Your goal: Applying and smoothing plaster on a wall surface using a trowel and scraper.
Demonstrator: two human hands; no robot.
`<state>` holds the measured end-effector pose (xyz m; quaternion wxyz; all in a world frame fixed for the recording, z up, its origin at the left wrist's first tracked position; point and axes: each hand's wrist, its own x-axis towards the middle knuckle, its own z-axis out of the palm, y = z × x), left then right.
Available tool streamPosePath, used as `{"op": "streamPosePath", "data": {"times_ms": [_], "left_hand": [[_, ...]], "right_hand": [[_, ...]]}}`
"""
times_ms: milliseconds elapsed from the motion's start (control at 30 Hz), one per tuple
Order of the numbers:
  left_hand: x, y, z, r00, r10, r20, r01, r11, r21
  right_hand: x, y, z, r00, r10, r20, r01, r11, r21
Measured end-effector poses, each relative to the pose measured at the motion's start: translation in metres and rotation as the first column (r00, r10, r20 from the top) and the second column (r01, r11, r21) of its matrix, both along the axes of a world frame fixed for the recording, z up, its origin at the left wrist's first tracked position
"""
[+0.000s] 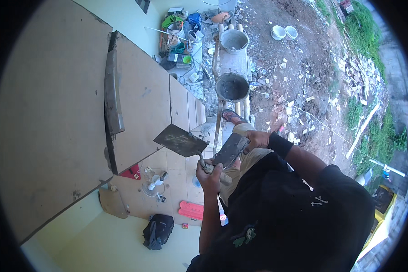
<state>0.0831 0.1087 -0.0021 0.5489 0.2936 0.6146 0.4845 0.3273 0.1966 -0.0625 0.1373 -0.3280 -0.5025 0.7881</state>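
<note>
My left hand (208,177) is wrapped round the handle of a trowel (180,139), its broad blade smeared with grey and pointing left toward the wall. In my right hand (258,140) is a rectangular grey piece (231,150), gripped at its right end, with a rough, stained face. It looks like a cut tile or slab; I cannot tell which. The piece is tilted, and its lower end comes close to my left fingers. A bucket of grey mortar (232,87) stands beyond my hands on the planks.
A tan panelled wall (140,104) with a protruding grey ledge (114,93) rises at left. Another bucket (234,41) sits farther along the bamboo-and-plank platform (233,63). Rubble (299,104) covers the ground at right. A black bag (158,231) lies at lower left.
</note>
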Motion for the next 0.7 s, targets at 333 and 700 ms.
{"op": "streamPosePath", "data": {"times_ms": [333,700], "left_hand": [[0.063,0.071,-0.117,0.975,0.064,0.213,0.025,0.920,-0.391],[0.061,0.102,-0.422,0.930,-0.260,0.260,0.362,0.532,-0.765]], "right_hand": [[0.017,-0.016,-0.109,0.718,-0.686,0.117,0.664,0.624,-0.412],[0.114,0.144,-0.338,0.304,-0.653,0.694,0.156,0.752,0.640]]}}
